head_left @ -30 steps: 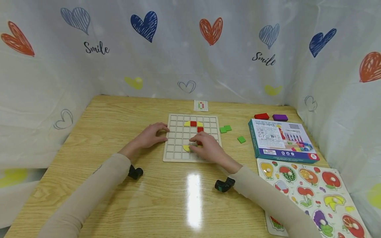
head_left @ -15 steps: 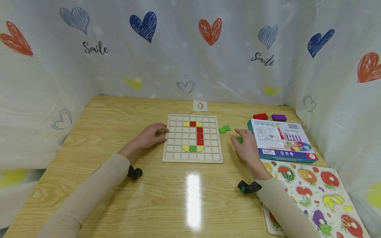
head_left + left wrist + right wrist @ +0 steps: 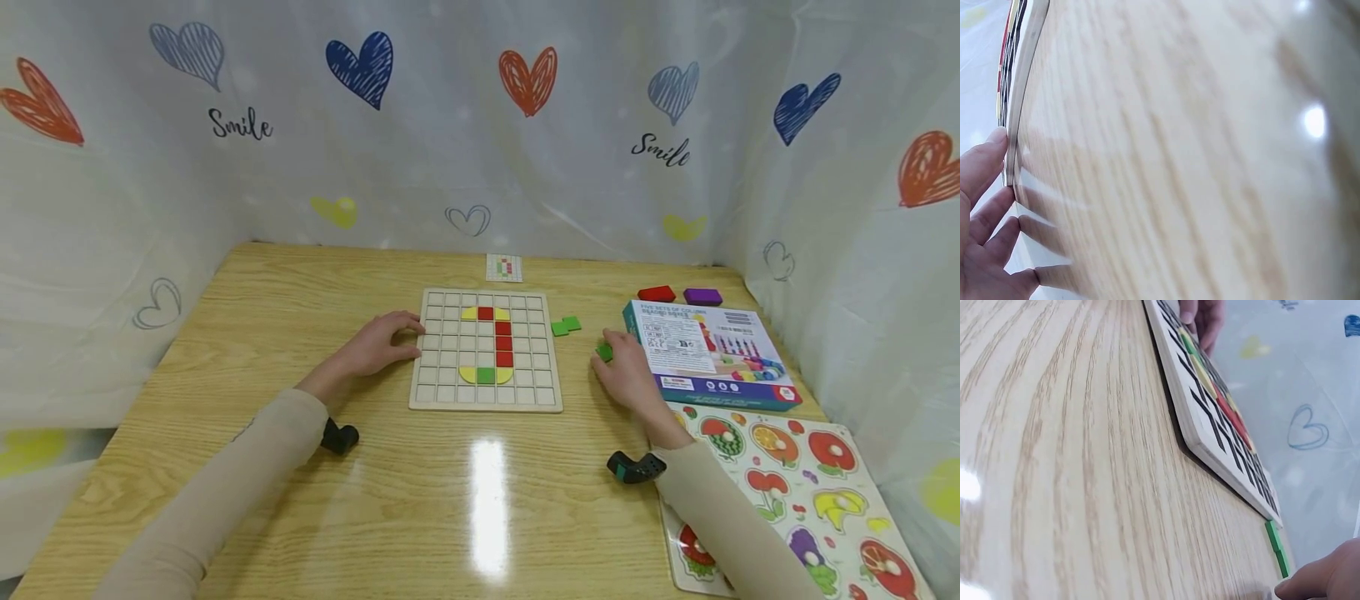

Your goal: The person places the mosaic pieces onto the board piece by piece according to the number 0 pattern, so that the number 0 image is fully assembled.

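Observation:
A pale wooden grid board (image 3: 442, 392) lies mid-table with red, yellow and green tiles in its middle cells. Beside its left edge rests my left hand (image 3: 378, 343), fingers relaxed; the left wrist view shows the thumb (image 3: 996, 139) against the board's side. To the right of the board, my right hand (image 3: 628, 377) pinches a green square tile (image 3: 604, 352) at table level, partly covered by its fingers. Two more green tiles (image 3: 566, 326) lie overlapping near the board's right edge. In the right wrist view only the tip of that hand (image 3: 1329, 575) shows.
Behind the board lies a small pattern card (image 3: 504, 267). On the right are a boxed toy set (image 3: 712, 354), a red block (image 3: 657, 293), a purple block (image 3: 703, 297) and a fruit puzzle board (image 3: 813, 492), partly under my right forearm. A printed curtain (image 3: 420, 150) surrounds the table.
My right hand has left the board's lower middle, where a green tile now shows, and moved right to the lone green tile, its fingers closing around it. The left hand has stayed put.

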The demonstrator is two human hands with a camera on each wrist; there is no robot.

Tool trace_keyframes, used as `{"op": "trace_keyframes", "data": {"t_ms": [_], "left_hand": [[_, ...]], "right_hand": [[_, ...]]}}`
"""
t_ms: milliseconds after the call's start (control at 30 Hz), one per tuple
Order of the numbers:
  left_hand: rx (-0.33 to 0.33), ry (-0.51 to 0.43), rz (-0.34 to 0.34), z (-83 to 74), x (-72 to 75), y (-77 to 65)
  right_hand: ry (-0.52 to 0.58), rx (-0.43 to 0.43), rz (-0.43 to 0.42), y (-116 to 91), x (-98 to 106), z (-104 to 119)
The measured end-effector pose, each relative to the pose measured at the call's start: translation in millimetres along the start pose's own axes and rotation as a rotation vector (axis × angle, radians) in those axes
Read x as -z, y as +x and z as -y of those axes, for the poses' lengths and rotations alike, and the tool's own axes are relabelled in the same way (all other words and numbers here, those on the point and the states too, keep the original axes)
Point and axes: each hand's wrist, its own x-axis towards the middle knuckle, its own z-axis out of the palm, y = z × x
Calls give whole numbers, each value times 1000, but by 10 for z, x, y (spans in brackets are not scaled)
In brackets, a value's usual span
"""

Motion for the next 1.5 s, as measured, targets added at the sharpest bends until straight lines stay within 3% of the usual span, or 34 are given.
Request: {"op": "trace_keyframes", "data": {"t_ms": [567,1000,1500], "left_hand": [[7,-4,1,14,-32,18],[-5,-15,2,8,-4,12],[4,-7,-2,2,-13,4]], "right_hand": [[-5,98,-42,55,-59,-15],[-3,68,-41,72,-29,-54],[-26,139,-76,133,-42,-53]]}}
